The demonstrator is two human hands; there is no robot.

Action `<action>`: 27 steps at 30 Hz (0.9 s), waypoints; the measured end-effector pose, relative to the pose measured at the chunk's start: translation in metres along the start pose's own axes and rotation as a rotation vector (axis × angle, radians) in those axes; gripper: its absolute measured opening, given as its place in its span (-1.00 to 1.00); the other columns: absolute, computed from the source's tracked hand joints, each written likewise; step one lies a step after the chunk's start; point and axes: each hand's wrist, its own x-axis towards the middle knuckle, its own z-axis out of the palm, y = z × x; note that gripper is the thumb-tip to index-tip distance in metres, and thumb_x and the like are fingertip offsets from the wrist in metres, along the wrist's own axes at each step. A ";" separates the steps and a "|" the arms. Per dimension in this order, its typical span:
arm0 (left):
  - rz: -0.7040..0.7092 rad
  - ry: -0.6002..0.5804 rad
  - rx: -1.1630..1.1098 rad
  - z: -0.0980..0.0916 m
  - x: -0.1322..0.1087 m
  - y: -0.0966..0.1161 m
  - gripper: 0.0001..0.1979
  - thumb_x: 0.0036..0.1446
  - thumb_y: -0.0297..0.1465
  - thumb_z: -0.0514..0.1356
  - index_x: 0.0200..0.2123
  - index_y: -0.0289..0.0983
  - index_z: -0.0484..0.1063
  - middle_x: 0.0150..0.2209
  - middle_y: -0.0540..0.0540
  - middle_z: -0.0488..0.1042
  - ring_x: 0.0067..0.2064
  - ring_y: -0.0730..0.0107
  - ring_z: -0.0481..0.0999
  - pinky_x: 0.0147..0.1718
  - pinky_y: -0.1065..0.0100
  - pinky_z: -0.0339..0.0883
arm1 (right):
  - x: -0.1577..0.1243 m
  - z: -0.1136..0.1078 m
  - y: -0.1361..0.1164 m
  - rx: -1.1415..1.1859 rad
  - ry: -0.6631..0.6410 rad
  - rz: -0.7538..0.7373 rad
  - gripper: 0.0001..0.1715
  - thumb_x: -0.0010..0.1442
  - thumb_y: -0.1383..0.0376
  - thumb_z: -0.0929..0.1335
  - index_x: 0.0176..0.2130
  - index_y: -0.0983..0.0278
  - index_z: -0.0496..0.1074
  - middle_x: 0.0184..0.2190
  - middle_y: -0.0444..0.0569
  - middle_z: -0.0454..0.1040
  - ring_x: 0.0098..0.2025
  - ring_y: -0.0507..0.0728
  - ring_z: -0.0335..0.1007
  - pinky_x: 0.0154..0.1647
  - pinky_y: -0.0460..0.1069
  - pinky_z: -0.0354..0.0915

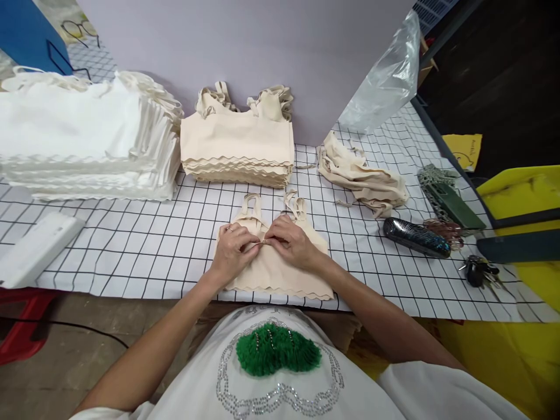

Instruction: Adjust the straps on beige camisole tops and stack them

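A beige camisole top [271,271] with thin straps and a wavy hem lies flat at the table's front edge. Over it, my left hand [236,248] and my right hand [293,242] meet at the neckline. Both hands have fingers pinched on the top's neckline edge, thumbs nearly touching. Behind them stands a neat stack of beige tops [238,140], straps heaped on it. To the right lies a loose crumpled pile of beige garments [359,175].
A tall stack of white tops [79,128] fills the back left, with a white box-like object [39,248] before it. At right are a dark glasses case [415,237], a green phone-like object [455,204] and keys [481,272]. A pale panel [262,46] rises behind.
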 end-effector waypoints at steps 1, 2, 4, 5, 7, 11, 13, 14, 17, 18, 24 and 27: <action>-0.013 -0.007 -0.006 0.000 0.000 0.000 -0.94 0.17 -0.45 0.31 -0.37 -0.23 0.57 -0.45 0.02 0.51 -0.29 0.31 0.45 -0.08 0.17 0.15 | 0.000 0.000 0.000 -0.006 -0.002 0.005 -0.79 0.38 0.34 0.29 -0.31 0.26 0.45 -0.38 -0.02 0.44 -0.23 0.15 0.28 -0.07 0.11 0.21; -0.024 -0.014 -0.010 0.000 0.001 0.000 -0.95 0.17 -0.45 0.32 -0.36 -0.22 0.58 -0.44 0.02 0.53 -0.28 0.31 0.45 -0.07 0.18 0.15 | 0.000 0.000 0.000 -0.011 -0.006 0.009 -0.79 0.38 0.35 0.29 -0.31 0.26 0.45 -0.38 -0.02 0.44 -0.23 0.15 0.28 -0.07 0.11 0.21; -0.028 -0.025 -0.012 0.001 0.002 0.000 -0.96 0.17 -0.45 0.33 -0.34 -0.21 0.59 -0.43 0.02 0.54 -0.28 0.31 0.46 -0.07 0.17 0.15 | 0.000 0.000 0.000 -0.024 -0.021 0.016 -0.79 0.38 0.35 0.29 -0.31 0.26 0.45 -0.37 -0.02 0.44 -0.23 0.15 0.28 -0.06 0.11 0.20; -0.024 -0.030 -0.011 0.001 0.002 0.000 -0.95 0.17 -0.45 0.32 -0.34 -0.20 0.60 -0.43 0.02 0.54 -0.29 0.31 0.46 -0.07 0.17 0.15 | 0.000 0.000 -0.001 -0.035 -0.030 0.016 -0.79 0.38 0.36 0.28 -0.30 0.26 0.45 -0.37 -0.02 0.44 -0.22 0.15 0.28 -0.06 0.11 0.20; -0.018 -0.039 -0.007 0.001 0.003 0.000 -0.92 0.19 -0.44 0.31 -0.36 -0.19 0.61 -0.46 0.03 0.52 -0.31 0.32 0.44 -0.08 0.17 0.16 | 0.002 -0.002 -0.005 -0.074 -0.066 0.003 -0.77 0.39 0.37 0.26 -0.29 0.28 0.46 -0.36 -0.01 0.44 -0.21 0.15 0.28 -0.04 0.11 0.19; -0.045 -0.057 -0.034 -0.003 0.004 0.003 -0.88 0.19 -0.40 0.32 -0.42 -0.19 0.59 -0.49 0.02 0.50 -0.33 0.31 0.42 -0.10 0.17 0.18 | 0.010 -0.014 -0.016 -0.211 -0.227 -0.054 -0.67 0.41 0.43 0.19 -0.32 0.31 0.45 -0.35 0.01 0.43 -0.21 0.15 0.25 0.12 0.21 0.12; -0.068 -0.072 -0.069 -0.005 0.004 0.005 -0.87 0.19 -0.38 0.32 -0.43 -0.19 0.59 -0.49 0.02 0.51 -0.33 0.31 0.43 -0.11 0.18 0.19 | 0.018 -0.023 -0.018 -0.217 -0.322 -0.041 -0.67 0.39 0.43 0.21 -0.36 0.31 0.44 -0.38 -0.02 0.45 -0.25 0.13 0.26 0.18 0.29 0.05; -0.080 -0.080 -0.089 -0.007 0.004 0.005 -0.88 0.19 -0.37 0.32 -0.42 -0.19 0.58 -0.48 0.01 0.52 -0.32 0.31 0.43 -0.11 0.18 0.20 | 0.024 -0.028 -0.017 -0.192 -0.365 -0.017 -0.70 0.39 0.40 0.24 -0.37 0.31 0.44 -0.40 -0.04 0.46 -0.27 0.12 0.27 0.20 0.32 0.02; -0.092 -0.089 -0.110 -0.014 0.003 0.007 -0.88 0.19 -0.35 0.32 -0.40 -0.20 0.57 -0.45 0.03 0.54 -0.33 0.33 0.45 -0.08 0.18 0.18 | 0.046 -0.044 -0.011 -0.089 -0.441 0.082 -0.78 0.35 0.24 0.35 -0.32 0.29 0.49 -0.43 -0.09 0.48 -0.31 0.10 0.31 0.18 0.29 0.04; -0.090 -0.080 -0.092 -0.017 0.002 0.007 -0.88 0.19 -0.33 0.33 -0.40 -0.20 0.56 -0.45 0.03 0.54 -0.34 0.34 0.45 -0.06 0.17 0.17 | 0.054 -0.049 -0.009 -0.068 -0.444 0.103 -0.74 0.36 0.18 0.34 -0.30 0.28 0.50 -0.43 -0.09 0.48 -0.31 0.11 0.31 0.13 0.23 0.09; -0.074 -0.043 0.060 -0.033 -0.002 0.003 -0.84 0.21 -0.28 0.30 -0.40 -0.20 0.54 -0.48 0.06 0.54 -0.38 0.37 0.43 0.02 0.11 0.09 | 0.103 -0.057 -0.003 -0.080 -0.385 0.046 -0.60 0.42 0.16 0.23 -0.34 0.29 0.48 -0.47 -0.05 0.43 -0.23 0.16 0.20 -0.14 0.06 0.13; -0.097 -0.030 0.071 -0.036 -0.004 -0.003 -0.85 0.21 -0.29 0.29 -0.40 -0.19 0.55 -0.44 0.04 0.59 -0.32 0.33 0.48 0.03 0.10 0.09 | 0.116 -0.049 0.003 -0.093 -0.361 -0.003 -0.66 0.41 0.22 0.23 -0.31 0.28 0.48 -0.42 -0.04 0.46 -0.20 0.17 0.16 -0.11 0.06 0.13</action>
